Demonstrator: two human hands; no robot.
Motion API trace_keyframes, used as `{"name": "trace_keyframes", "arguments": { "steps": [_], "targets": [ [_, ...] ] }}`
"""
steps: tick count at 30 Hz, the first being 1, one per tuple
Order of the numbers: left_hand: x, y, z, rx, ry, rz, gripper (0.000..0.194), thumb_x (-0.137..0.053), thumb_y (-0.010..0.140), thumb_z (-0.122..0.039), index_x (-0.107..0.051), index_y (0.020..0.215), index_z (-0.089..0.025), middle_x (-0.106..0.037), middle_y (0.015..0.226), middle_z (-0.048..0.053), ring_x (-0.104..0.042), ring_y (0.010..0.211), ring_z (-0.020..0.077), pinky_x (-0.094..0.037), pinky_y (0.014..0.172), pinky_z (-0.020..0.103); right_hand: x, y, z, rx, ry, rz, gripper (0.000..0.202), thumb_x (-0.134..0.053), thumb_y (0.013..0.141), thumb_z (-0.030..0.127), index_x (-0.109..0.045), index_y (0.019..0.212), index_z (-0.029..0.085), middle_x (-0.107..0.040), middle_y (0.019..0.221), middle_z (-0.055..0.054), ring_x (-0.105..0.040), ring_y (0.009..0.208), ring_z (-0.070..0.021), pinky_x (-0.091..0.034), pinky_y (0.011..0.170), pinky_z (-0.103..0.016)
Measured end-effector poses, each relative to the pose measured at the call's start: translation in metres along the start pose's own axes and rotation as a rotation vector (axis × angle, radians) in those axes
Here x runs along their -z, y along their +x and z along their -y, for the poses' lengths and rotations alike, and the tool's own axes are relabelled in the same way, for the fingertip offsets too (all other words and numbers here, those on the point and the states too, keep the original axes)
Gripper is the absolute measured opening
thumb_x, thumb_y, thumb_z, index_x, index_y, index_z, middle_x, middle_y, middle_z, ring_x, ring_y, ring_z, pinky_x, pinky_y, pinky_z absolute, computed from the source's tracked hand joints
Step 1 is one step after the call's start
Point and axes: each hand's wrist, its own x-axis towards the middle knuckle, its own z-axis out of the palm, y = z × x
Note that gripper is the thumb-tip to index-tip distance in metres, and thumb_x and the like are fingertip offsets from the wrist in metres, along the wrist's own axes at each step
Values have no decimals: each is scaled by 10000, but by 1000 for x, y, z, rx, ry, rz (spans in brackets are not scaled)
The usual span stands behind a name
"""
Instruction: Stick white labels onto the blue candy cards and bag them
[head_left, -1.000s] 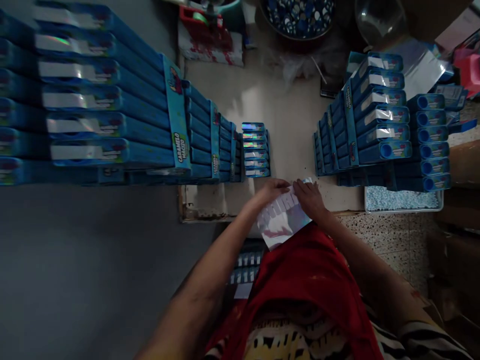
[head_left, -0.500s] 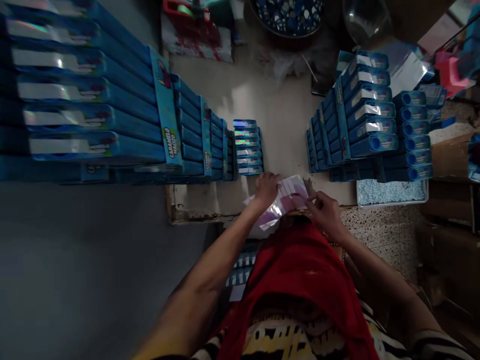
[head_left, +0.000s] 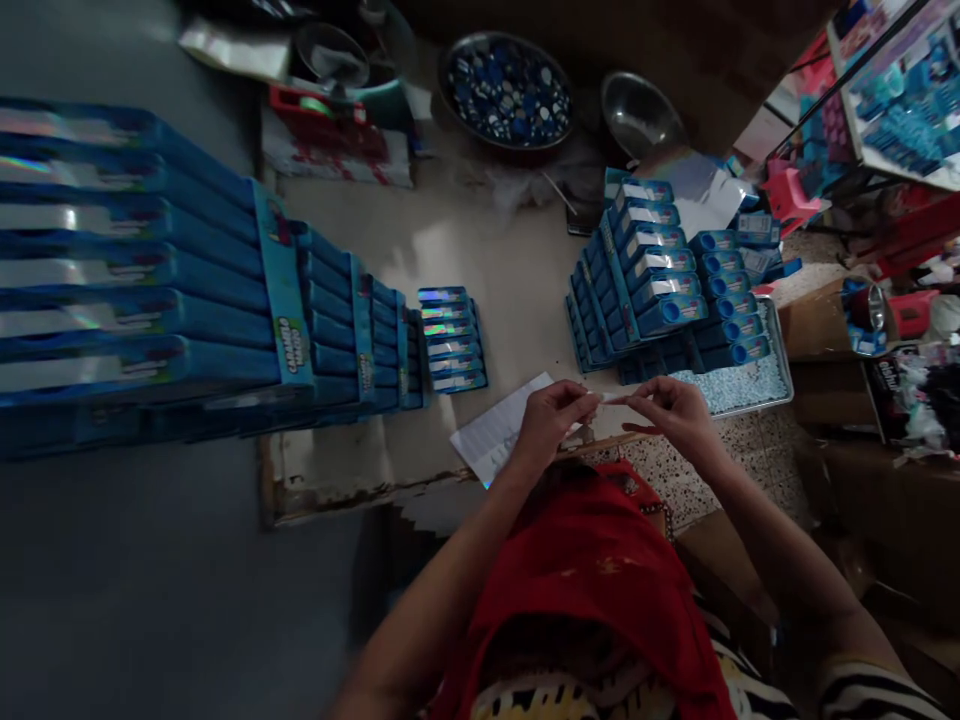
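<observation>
My left hand [head_left: 551, 420] is closed in a pinch at the table's front edge, its wrist over a white sheet. Facing it, my right hand [head_left: 671, 412] pinches too, with thumb and forefinger together. A thin pale strip [head_left: 618, 400] spans the gap between the fingertips, seen nearly edge-on; its kind is hard to make out. The sheet [head_left: 491, 430] lies slanted on the table, pale and shiny at its lower corner, partly hidden by my left hand. Just behind it stands a small stack of blue boxes [head_left: 454, 345] with shiny white strips on their ends.
Tall rows of blue boxes [head_left: 217, 310] fill the left, and more blue boxes [head_left: 637, 270] stand at right. Behind these is a tray of pale blue beads [head_left: 739, 385]. At the back are a bowl of blue and white pieces [head_left: 506, 92] and a metal bowl [head_left: 637, 112].
The shiny sheet was held in both hands; now it lies on the table and a thin strip is between my fingertips. My view has swung to the right.
</observation>
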Motion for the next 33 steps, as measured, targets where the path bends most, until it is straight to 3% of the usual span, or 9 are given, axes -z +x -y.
{"name": "trace_keyframes", "arguments": {
  "steps": [2, 5, 8, 11, 15, 19, 26, 31, 33],
  "targets": [
    [-10, -3, -17, -74, 44, -18, 316, -837, 731, -478, -702, 743, -193, -629, 638, -10, -560, 604, 133, -469, 621, 270, 10, 0, 16, 0, -19, -61, 402, -815, 773, 614, -711, 771, 226, -475, 554, 69, -437, 502, -106, -483, 460, -269],
    [-30, 0, -47, -198, 138, -62, 278, -781, 787, -471, -714, 743, -205, -601, 635, -15, -519, 603, 136, -428, 596, 272, 30, 11, 44, 105, -216, -202, 275, -780, 829, 494, -744, 786, 225, -549, 581, 43, -490, 522, -121, -450, 477, -268],
    [-51, 17, -71, -297, 192, -106, 296, -755, 808, -474, -687, 707, -204, -584, 628, -20, -489, 601, 129, -412, 599, 270, 49, 35, 67, 239, -473, -337, 186, -763, 840, 392, -759, 762, 223, -580, 578, 28, -506, 560, -126, -398, 541, -273],
    [-64, 41, -82, -334, 164, -115, 297, -768, 791, -455, -671, 680, -198, -580, 618, -28, -471, 595, 116, -412, 608, 263, 61, 59, 79, 246, -625, -374, 174, -751, 827, 369, -763, 749, 215, -579, 572, 24, -501, 589, -131, -373, 598, -291],
    [-67, 62, -80, -347, 162, -115, 292, -784, 771, -447, -679, 674, -192, -577, 604, -36, -469, 588, 111, -401, 598, 257, 66, 76, 83, 198, -760, -370, 185, -716, 818, 363, -771, 771, 192, -584, 594, 20, -506, 624, -134, -359, 640, -298],
    [-67, 68, -75, -345, 160, -112, 284, -797, 773, -428, -681, 658, -196, -572, 587, -43, -477, 584, 110, -407, 600, 257, 66, 81, 82, 159, -833, -362, 204, -698, 819, 374, -782, 809, 188, -624, 636, 8, -540, 651, -146, -371, 666, -305],
    [-69, 72, -69, -317, 128, -91, 314, -820, 759, -446, -673, 643, -194, -579, 597, -36, -487, 591, 110, -414, 615, 262, 73, 89, 71, 135, -743, -285, 223, -742, 798, 411, -721, 778, 190, -628, 669, 4, -553, 673, -149, -371, 649, -294],
    [-66, 87, -62, -35, 12, 60, 402, -882, 670, -518, -656, 655, -185, -563, 594, -31, -449, 535, 96, -344, 537, 256, 86, 99, 62, 107, -677, -383, 430, -900, 627, 478, -636, 832, 208, -552, 671, 53, -495, 665, -135, -339, 634, -282],
    [-65, 95, -55, 81, -7, 98, 479, -915, 619, -561, -617, 648, -188, -577, 610, -21, -455, 530, 96, -338, 526, 256, 91, 103, 63, 92, -674, -325, 435, -905, 632, 486, -608, 780, 204, -531, 663, 56, -479, 660, -125, -324, 633, -284]
  ]
}}
